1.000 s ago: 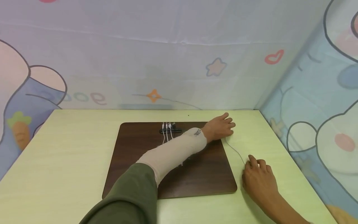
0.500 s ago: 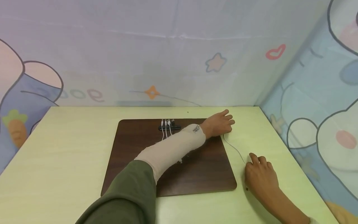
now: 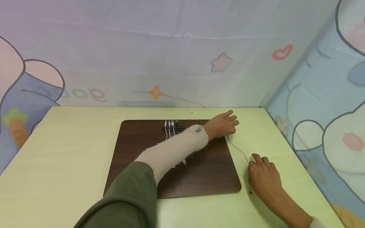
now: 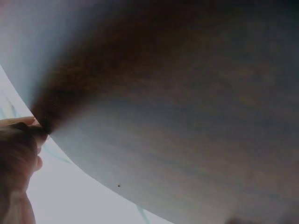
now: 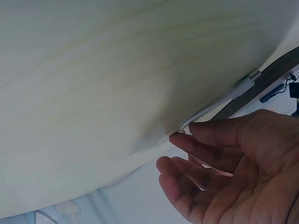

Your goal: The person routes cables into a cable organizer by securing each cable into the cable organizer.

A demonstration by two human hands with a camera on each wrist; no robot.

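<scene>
A thin white USB cable runs across the table between my two hands. My left hand is at the far right corner of the dark brown board, pinching the cable; the thumb side is hidden, and the other fingers spread out. To the right of the board, my right hand pinches the cable between thumb and index finger. In the right wrist view, the white plug with a metal tip sticks out past that pinch. From the head view only a small dark tip of it shows.
A black cable holder lies at the board's far edge with several cables slotted in it. My left forearm crosses the board and hides part of those cables. A patterned cloth wall borders the table behind and at right.
The view has tilted down slightly. The plug's tip has come into sight beside my right wrist. Both hands stay nearly in place, with the cable between them.
</scene>
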